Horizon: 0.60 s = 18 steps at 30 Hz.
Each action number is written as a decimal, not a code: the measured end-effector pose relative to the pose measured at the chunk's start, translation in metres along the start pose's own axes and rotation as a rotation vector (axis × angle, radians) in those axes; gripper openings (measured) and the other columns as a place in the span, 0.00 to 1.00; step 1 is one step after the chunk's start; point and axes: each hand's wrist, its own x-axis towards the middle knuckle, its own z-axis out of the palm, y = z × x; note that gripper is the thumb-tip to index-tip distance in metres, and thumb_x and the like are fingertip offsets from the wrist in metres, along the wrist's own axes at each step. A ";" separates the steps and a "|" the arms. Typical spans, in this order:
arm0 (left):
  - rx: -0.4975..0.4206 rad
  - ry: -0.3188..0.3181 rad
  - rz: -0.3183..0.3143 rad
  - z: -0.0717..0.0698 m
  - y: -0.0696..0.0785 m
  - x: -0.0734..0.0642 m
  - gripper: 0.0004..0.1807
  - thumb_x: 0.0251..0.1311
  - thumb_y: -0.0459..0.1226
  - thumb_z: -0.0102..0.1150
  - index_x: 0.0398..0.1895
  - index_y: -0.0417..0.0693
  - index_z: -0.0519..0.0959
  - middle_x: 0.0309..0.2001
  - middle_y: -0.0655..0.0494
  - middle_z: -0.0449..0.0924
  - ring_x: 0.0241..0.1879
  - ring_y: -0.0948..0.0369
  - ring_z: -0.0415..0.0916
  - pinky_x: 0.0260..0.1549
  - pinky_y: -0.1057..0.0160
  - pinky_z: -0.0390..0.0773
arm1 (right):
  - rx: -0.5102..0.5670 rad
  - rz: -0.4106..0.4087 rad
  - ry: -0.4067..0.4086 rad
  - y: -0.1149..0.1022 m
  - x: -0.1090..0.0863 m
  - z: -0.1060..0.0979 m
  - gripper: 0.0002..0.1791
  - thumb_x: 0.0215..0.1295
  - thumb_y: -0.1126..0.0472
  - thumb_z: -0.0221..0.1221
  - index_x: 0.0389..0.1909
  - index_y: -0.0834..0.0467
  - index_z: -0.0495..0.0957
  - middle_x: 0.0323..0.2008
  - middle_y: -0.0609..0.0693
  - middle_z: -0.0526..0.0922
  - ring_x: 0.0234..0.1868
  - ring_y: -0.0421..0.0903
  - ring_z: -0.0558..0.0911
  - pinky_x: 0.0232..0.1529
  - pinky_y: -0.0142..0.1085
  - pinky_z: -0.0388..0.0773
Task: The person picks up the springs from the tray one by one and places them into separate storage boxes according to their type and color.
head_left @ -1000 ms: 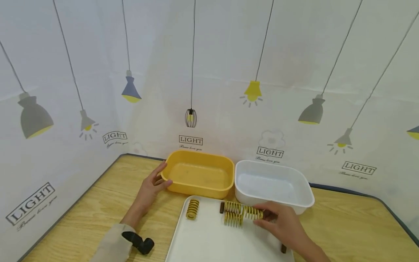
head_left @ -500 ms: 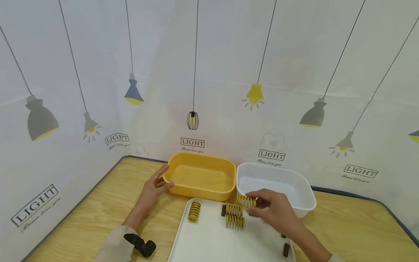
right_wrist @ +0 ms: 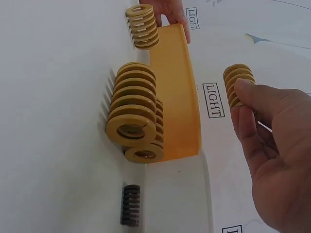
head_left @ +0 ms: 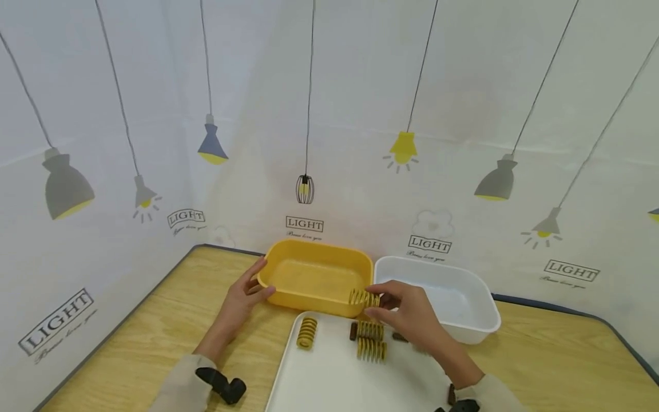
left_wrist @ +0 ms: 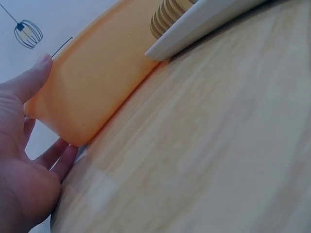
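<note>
My right hand (head_left: 412, 316) pinches a yellow coil spring (head_left: 362, 298) between thumb and fingers. In the head view the spring overlaps the right front corner of the yellow bin (head_left: 309, 300). My left hand (head_left: 241, 298) holds that bin at its left end, thumb at the front side and fingers round the end. On the white tray (head_left: 329, 377) lie two yellow springs side by side, the rear one (head_left: 370, 330) and the front one (head_left: 372, 350). Another yellow spring (head_left: 307, 333) lies at the tray's left back corner.
A white bin (head_left: 471, 335) stands right of the yellow one, partly behind my right hand. Small dark springs, one (head_left: 353, 331) beside the yellow pair and another (right_wrist: 130, 205) further right, lie on the tray. A printed curtain (head_left: 350, 189) closes off the table's back.
My right hand has lifted the yellow spring off the tray and carried it left and back to the yellow bin's front corner. My left hand stays at the bin.
</note>
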 end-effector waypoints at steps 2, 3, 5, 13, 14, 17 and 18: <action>0.003 0.006 -0.004 -0.001 -0.002 0.000 0.34 0.55 0.40 0.59 0.65 0.60 0.58 0.66 0.69 0.49 0.58 0.54 0.60 0.49 0.63 0.67 | -0.016 -0.006 0.015 0.000 0.005 0.003 0.19 0.45 0.57 0.68 0.41 0.53 0.80 0.32 0.45 0.80 0.26 0.37 0.79 0.28 0.32 0.76; 0.004 0.007 -0.004 -0.001 -0.002 0.000 0.35 0.54 0.41 0.60 0.65 0.60 0.58 0.66 0.69 0.50 0.58 0.54 0.60 0.49 0.64 0.67 | -0.017 0.001 0.015 -0.001 0.008 0.005 0.18 0.45 0.58 0.68 0.41 0.52 0.80 0.32 0.44 0.80 0.27 0.37 0.78 0.29 0.32 0.76; 0.000 0.006 -0.002 -0.001 -0.003 0.000 0.36 0.53 0.44 0.60 0.65 0.60 0.58 0.66 0.69 0.50 0.58 0.54 0.60 0.49 0.65 0.68 | -0.033 0.018 0.017 -0.002 0.013 0.007 0.18 0.46 0.57 0.68 0.42 0.50 0.80 0.32 0.42 0.79 0.27 0.36 0.78 0.29 0.30 0.76; -0.024 -0.007 0.008 0.001 -0.004 0.000 0.36 0.54 0.40 0.60 0.66 0.58 0.57 0.67 0.66 0.49 0.59 0.52 0.59 0.47 0.68 0.68 | -0.045 0.018 -0.001 -0.002 0.029 0.010 0.19 0.48 0.54 0.66 0.43 0.53 0.79 0.31 0.46 0.79 0.27 0.36 0.77 0.28 0.30 0.75; -0.028 -0.009 0.008 0.001 -0.004 0.000 0.35 0.54 0.40 0.59 0.66 0.58 0.57 0.67 0.66 0.49 0.59 0.52 0.59 0.47 0.68 0.68 | -0.039 0.015 -0.007 -0.003 0.031 0.010 0.19 0.48 0.54 0.66 0.44 0.53 0.79 0.32 0.47 0.79 0.28 0.36 0.77 0.28 0.30 0.75; -0.041 -0.017 0.026 0.000 -0.004 0.001 0.35 0.54 0.40 0.60 0.66 0.56 0.58 0.67 0.64 0.49 0.58 0.51 0.59 0.45 0.70 0.69 | -0.024 0.009 -0.021 -0.003 0.036 0.013 0.19 0.48 0.54 0.66 0.44 0.53 0.79 0.32 0.46 0.79 0.29 0.36 0.77 0.29 0.30 0.75; -0.043 -0.020 0.037 -0.001 -0.003 0.001 0.35 0.54 0.40 0.60 0.66 0.55 0.58 0.67 0.63 0.49 0.58 0.50 0.60 0.45 0.71 0.69 | -0.019 0.007 -0.023 -0.003 0.038 0.014 0.19 0.49 0.54 0.66 0.44 0.52 0.79 0.32 0.45 0.79 0.29 0.36 0.77 0.29 0.30 0.75</action>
